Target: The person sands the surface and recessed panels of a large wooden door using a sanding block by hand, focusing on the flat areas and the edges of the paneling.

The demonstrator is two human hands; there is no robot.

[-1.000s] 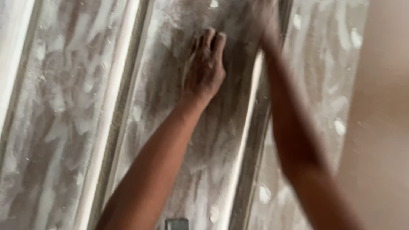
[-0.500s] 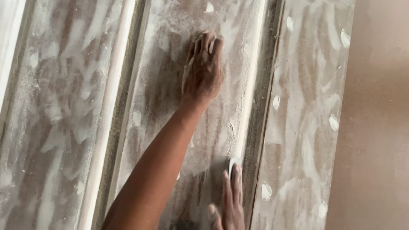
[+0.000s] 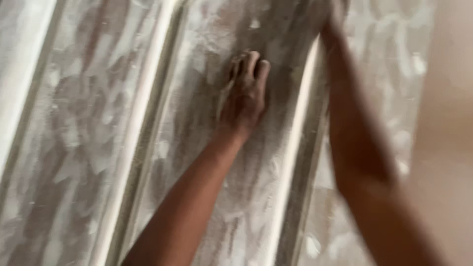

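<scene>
A panelled surface (image 3: 74,148) coated in streaky white dust or filler fills the view, divided by raised pale ribs (image 3: 133,128). My left hand (image 3: 246,93) lies flat on the middle panel, fingers together and pointing up. My right hand (image 3: 335,12) reaches up along the rib to the right of it, blurred and mostly cut off by the top edge. Whether it holds anything cannot be made out.
A plain beige wall (image 3: 446,123) borders the panels on the right. Another raised rib (image 3: 295,148) runs between my two arms. Further dusty panels extend to the left.
My right hand swept from the bottom of the rib up to the top edge. My left hand stayed pressed on the middle panel.
</scene>
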